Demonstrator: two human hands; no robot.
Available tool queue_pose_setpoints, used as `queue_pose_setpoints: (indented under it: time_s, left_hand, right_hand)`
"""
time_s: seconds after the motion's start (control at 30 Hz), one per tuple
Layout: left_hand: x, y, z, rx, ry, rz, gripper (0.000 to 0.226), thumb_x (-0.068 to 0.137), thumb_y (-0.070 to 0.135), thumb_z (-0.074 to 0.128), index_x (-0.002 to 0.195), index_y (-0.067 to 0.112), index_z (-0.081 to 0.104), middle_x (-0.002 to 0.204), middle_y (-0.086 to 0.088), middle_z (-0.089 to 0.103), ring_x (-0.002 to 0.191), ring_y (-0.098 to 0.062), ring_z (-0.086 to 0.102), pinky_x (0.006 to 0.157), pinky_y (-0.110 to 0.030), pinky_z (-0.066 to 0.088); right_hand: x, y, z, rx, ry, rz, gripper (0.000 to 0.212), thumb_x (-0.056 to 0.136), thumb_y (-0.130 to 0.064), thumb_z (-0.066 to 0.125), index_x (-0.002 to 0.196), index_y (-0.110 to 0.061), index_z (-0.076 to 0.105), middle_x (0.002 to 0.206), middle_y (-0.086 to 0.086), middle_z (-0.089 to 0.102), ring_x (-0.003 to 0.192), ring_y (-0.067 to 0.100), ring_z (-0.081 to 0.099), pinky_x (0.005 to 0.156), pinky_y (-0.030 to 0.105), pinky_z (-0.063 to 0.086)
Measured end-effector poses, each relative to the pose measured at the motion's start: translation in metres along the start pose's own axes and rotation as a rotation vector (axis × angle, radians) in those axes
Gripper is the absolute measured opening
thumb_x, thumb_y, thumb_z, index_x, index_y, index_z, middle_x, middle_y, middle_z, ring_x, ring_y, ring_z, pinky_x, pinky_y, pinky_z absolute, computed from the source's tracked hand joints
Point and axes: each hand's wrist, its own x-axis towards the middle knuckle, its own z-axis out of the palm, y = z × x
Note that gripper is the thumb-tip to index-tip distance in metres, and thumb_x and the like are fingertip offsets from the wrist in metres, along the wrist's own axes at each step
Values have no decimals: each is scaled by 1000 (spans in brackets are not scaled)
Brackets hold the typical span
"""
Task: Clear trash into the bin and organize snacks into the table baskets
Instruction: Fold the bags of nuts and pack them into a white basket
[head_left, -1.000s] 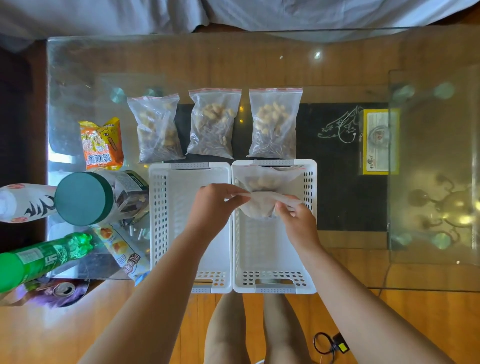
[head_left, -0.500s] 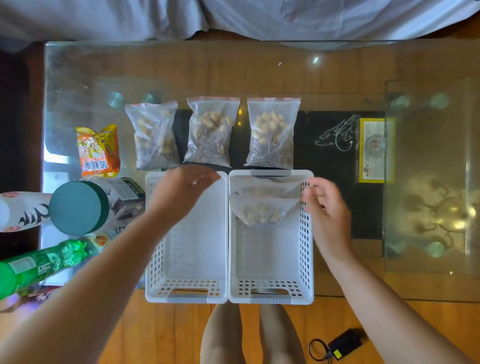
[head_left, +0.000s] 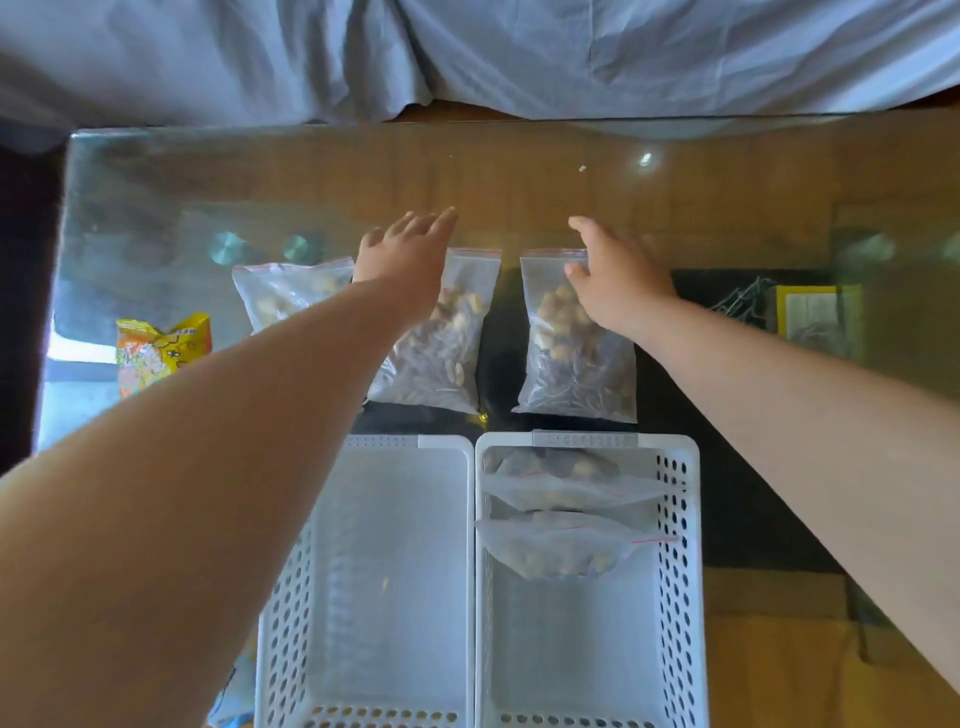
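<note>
Two white plastic baskets sit side by side at the table's near edge: the left basket (head_left: 389, 571) holds nothing, the right basket (head_left: 680, 571) holds two clear zip bags of nuts (head_left: 561, 545). Beyond them three more zip bags lie flat: the left bag (head_left: 280, 291), the middle bag (head_left: 441, 353) and the right bag (head_left: 576, 358). My left hand (head_left: 405, 254) hovers open over the middle bag's top. My right hand (head_left: 613, 270) rests open on the right bag's top corner, fingers spread.
An orange snack packet (head_left: 161, 348) lies at the left of the glass table (head_left: 519, 176). A yellow-framed card (head_left: 815, 317) shows under the glass at the right. Grey cloth (head_left: 467, 52) hangs past the far edge.
Both hands left the right basket, where the second bag now rests, and reached forward over the middle and right bags. The view tilted and moved closer to the table.
</note>
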Motion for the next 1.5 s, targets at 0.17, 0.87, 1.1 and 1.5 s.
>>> queue_pose_setpoints:
  time_s: [0.17,0.87,1.1,1.5]
  left_hand:
    - [11,-8,2,107,23,-87,38,90,5,53,127,10,47,126,-13,54,118,-33,49,99,-42,34]
    - [-119,20,-42,-649,304,-39,29,82,10,65,110,9,69,91,-2,52,81,-17,49,67,-12,28]
    - [-118,8,-23,-427,298,-264,15,86,7,57,92,8,71,92,-14,58,72,-31,51,58,-28,30]
    - [-109,11,-73,-83,85,228,11,83,18,65,87,8,67,85,-15,69,82,-38,61,67,-37,47]
  right_hand:
    - [6,5,4,-132,10,-42,26,95,-15,44,118,-11,56,119,13,56,110,33,50,94,41,36]
    - [-103,4,-72,261,211,-105,13,87,-15,56,80,-8,65,73,3,53,69,21,47,57,31,31]
    - [-100,4,-50,248,268,1,21,84,-14,59,63,-13,53,65,2,50,63,21,45,51,28,28]
    - [-99,6,-58,120,207,-165,19,95,-18,48,94,-5,61,86,11,63,76,29,56,61,36,43]
